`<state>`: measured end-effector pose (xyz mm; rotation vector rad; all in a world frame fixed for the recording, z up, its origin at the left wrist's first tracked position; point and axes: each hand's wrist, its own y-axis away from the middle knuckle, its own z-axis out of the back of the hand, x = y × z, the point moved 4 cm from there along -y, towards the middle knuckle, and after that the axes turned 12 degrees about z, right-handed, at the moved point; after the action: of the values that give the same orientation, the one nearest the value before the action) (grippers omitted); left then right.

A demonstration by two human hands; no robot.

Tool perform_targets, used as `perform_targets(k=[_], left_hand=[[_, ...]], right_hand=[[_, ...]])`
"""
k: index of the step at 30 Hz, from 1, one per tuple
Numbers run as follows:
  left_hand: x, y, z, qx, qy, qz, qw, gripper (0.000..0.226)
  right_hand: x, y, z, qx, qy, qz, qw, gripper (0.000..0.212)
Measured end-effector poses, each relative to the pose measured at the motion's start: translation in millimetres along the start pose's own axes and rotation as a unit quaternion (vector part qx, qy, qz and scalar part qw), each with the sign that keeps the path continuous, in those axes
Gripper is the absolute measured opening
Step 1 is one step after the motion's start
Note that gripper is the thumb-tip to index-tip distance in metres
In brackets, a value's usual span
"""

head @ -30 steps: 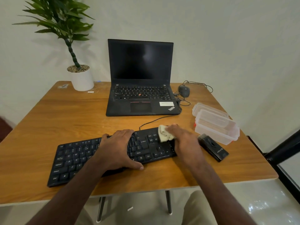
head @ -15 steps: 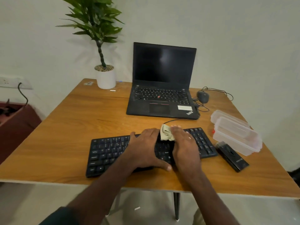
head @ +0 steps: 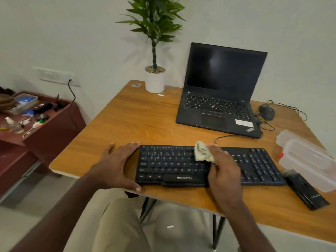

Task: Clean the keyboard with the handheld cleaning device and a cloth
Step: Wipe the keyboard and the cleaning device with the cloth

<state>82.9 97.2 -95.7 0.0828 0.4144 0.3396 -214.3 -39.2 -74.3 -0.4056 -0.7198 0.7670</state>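
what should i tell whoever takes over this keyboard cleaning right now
Left hand: open, braced against the left end of the black wired keyboard.
Right hand: holds the crumpled pale cloth on the keyboard's middle keys.
Black handheld cleaning device: lying on the wooden table, right of the keyboard, untouched.
Done: cloth wiping under way.
Left: remaining keys; any device pass.

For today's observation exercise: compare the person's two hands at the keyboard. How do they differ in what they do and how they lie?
The left hand lies flat and spread, braced against the left end of the black keyboard, thumb along its front edge; the right hand lies over the keys. The left hand holds nothing; the right hand holds a pale cloth against the keys. Both touch the keyboard on the wooden table.
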Motion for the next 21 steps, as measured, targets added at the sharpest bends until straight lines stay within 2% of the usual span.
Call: perform_targets(k=[4,8,11,16,21], left_hand=[[1.5,-3.4,2.1,0.014,0.033,-0.014,0.999,0.142],[-1.5,-4.9,3.1,0.013,0.035,-0.021,0.999,0.136],[-2.0,-9.2,1.9,0.008,0.009,-0.014,1.000,0.140],[3.8,-17.2,-1.8,0.005,-0.028,-0.021,0.999,0.141],[5.0,-18.3,-2.8,0.011,-0.024,-0.020,0.999,0.143]], right_hand=[[77.1,-8.2,-52.7,0.042,-0.043,0.080,0.995,0.055],[119.7,-17.2,-89.6,0.080,-0.020,0.197,0.977,0.045],[122.8,-9.0,-102.9,0.160,0.003,0.255,0.954,0.048],[110.5,-3.6,-92.4,0.258,-0.089,0.294,0.916,0.047],[98.9,4.2,-78.9,0.259,-0.081,0.316,0.909,0.042]])
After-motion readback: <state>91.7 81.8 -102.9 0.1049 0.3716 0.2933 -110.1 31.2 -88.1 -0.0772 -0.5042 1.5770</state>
